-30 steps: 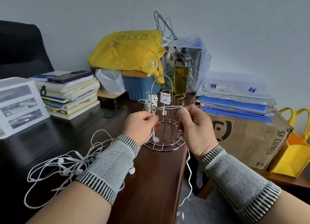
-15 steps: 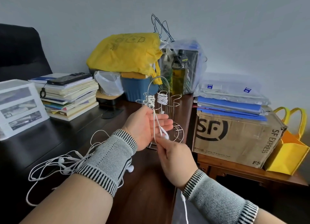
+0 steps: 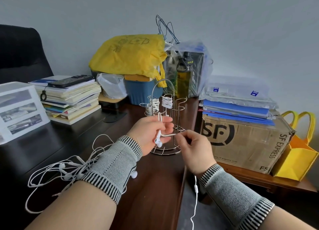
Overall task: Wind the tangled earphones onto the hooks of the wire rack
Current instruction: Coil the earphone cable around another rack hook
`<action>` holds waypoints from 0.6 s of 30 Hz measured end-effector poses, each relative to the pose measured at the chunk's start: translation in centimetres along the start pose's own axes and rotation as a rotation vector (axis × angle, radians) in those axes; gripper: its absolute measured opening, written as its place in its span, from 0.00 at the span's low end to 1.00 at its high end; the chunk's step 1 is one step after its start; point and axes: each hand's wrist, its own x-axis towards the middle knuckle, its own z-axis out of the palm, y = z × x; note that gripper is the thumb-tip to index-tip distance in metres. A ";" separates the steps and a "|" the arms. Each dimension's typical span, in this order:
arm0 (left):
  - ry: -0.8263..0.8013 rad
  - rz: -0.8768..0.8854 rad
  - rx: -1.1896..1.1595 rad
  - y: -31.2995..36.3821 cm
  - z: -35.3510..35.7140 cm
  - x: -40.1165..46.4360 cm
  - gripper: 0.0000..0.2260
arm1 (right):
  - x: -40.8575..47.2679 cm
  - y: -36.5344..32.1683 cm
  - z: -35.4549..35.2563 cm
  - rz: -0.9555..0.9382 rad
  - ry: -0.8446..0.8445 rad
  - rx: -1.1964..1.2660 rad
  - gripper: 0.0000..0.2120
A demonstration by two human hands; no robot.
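Soft even daylight (wide-angle bowing edges)

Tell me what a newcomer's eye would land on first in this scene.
First, the two hands at centre: the left hand holds a white earphone while the right hand pinches its cable, just in front of the wire rack, whose upper hooks already carry wound white coils. Next, the tangled earphones lie heaped on the dark desk at lower left. Behind the rack a bright yellow bag stands out.
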 end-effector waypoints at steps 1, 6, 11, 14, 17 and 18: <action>0.019 0.021 0.051 -0.2 -0.1 0.0 0.13 | 0.2 -0.2 -0.2 0.016 0.028 0.038 0.11; 0.189 0.139 0.399 -0.9 -1.0 0.2 0.10 | 1.5 -1.1 -1.1 0.111 0.153 0.214 0.13; 0.345 0.347 0.525 -1.7 -1.5 0.5 0.11 | 2.2 -1.4 -0.8 0.137 0.150 0.229 0.13; 0.366 0.342 0.424 -2.2 -1.4 1.0 0.13 | 2.6 -1.1 -0.6 0.154 0.129 0.195 0.14; 0.373 0.318 0.404 -2.3 -1.4 1.5 0.13 | 3.0 -0.6 -0.3 0.189 0.123 0.152 0.14; 0.386 0.316 0.430 -2.4 -1.3 1.5 0.13 | 3.1 -0.4 -0.2 0.205 0.119 0.156 0.14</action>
